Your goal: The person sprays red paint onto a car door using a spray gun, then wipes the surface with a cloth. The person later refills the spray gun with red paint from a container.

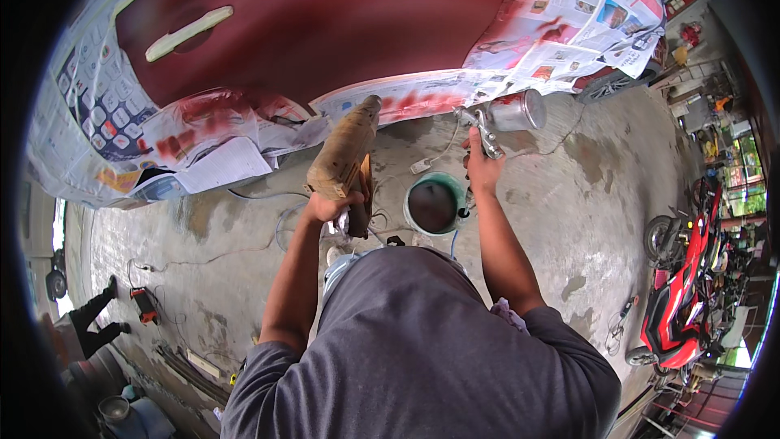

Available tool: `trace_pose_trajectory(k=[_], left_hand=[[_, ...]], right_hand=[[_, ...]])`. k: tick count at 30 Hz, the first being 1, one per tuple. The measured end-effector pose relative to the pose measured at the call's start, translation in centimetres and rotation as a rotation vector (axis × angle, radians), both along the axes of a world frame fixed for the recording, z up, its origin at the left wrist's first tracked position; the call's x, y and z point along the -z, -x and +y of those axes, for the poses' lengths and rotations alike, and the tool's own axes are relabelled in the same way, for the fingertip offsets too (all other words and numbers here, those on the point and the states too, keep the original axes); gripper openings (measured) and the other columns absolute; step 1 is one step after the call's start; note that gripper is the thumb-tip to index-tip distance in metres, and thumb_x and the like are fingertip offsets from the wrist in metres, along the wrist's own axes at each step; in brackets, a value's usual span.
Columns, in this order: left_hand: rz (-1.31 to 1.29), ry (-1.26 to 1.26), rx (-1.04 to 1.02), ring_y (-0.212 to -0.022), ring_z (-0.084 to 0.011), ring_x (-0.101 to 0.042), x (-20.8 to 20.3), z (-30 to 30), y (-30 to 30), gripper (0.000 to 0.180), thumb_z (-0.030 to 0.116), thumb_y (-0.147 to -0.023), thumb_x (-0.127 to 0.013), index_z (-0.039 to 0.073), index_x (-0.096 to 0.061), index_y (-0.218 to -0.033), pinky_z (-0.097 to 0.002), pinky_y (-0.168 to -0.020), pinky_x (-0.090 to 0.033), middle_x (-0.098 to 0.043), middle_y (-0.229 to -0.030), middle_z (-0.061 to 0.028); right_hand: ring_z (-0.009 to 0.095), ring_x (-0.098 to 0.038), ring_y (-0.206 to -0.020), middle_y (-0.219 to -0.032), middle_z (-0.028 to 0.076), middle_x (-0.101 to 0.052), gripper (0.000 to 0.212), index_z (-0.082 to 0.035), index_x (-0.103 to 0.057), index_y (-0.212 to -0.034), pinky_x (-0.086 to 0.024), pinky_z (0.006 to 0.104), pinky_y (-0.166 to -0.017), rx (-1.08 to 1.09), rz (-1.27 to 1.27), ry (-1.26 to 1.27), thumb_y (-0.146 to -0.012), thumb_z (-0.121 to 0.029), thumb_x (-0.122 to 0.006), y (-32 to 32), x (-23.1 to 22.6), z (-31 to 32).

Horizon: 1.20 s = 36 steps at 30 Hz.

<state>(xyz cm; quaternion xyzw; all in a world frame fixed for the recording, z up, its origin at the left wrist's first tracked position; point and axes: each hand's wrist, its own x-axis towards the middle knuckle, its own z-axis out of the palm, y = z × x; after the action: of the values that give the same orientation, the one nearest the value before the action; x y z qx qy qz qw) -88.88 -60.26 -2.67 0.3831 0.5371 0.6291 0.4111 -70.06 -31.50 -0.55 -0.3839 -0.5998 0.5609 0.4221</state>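
Note:
My left hand [331, 206] grips a worn, tan heat-gun-like tool [344, 150], its barrel tilted up toward the car. A whitish cloth is bunched near that hand; I cannot tell whether it is held too. In my right hand [485, 164] is a silver paint spray gun [484, 132] with a metal cup [520, 110] lying sideways at its top. Beyond both tools stands a dark red car door [341, 24], glossy in places. Masking covers its handle [189, 32], and newspaper [236, 164] stained with red surrounds the panel.
A green bucket [409, 218] of dark liquid stands between my arms. Hoses and cables cross the stained concrete floor [569, 219]. An orange-black device [144, 306] lies left, near another person's legs [91, 309]. A red motorcycle [681, 293] stands on the right.

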Motion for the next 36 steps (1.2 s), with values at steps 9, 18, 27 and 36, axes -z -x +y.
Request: trace_pose_trajectory(k=[9,18,27,36], left_hand=[[0.002,-0.071,0.183,-0.087,-0.0225,-0.069,-2.5,4.0,-1.0,0.044,-0.001,-0.075,-0.078,0.004,-0.06,-0.114,-0.0372,-0.076,-0.055,-0.062,-0.104,-0.0075],[-0.033,-0.155,0.133,-0.088,-0.0224,-0.068,-4.0,2.7,-0.6,0.042,0.004,-0.079,-0.08,0.002,-0.06,-0.116,-0.0367,-0.078,-0.054,-0.067,-0.097,-0.0097],[-0.167,-0.258,0.005,-0.093,-0.0266,-0.067,-4.2,-2.9,0.9,0.057,-0.003,-0.074,-0.076,0.005,-0.055,-0.127,-0.0414,-0.08,-0.055,-0.061,-0.107,-0.008],[-0.104,-0.328,0.103,-0.089,-0.0209,-0.067,-8.1,-2.2,2.3,0.042,0.001,-0.076,-0.078,0.004,-0.06,-0.114,-0.0353,-0.077,-0.054,-0.062,-0.102,-0.0068]], right_hand=[[0.011,-0.048,-0.042,-0.069,0.004,-0.064,0.04,-0.002,-0.067,-0.087,-0.036,0.028,-0.039,0.241,0.065,0.028,-0.095,-0.041,-0.075,-2.7,-1.5,3.2],[0.011,-0.047,-0.042,-0.068,0.004,-0.062,0.038,-0.004,-0.064,-0.087,-0.035,0.0285,-0.038,0.304,0.086,0.048,-0.094,-0.04,-0.075,-2.7,-2.4,3.3],[0.007,-0.049,-0.047,-0.068,0.001,-0.064,0.036,-0.004,-0.068,-0.083,-0.035,0.0252,-0.042,0.203,0.166,-0.034,-0.094,-0.037,-0.077,0.8,-4.0,0.8],[0.012,-0.049,-0.045,-0.071,0.005,-0.064,0.038,-0.003,-0.065,-0.088,-0.037,0.0277,-0.04,0.233,0.145,-0.043,-0.094,-0.039,-0.076,2.6,-7.6,-0.8]])
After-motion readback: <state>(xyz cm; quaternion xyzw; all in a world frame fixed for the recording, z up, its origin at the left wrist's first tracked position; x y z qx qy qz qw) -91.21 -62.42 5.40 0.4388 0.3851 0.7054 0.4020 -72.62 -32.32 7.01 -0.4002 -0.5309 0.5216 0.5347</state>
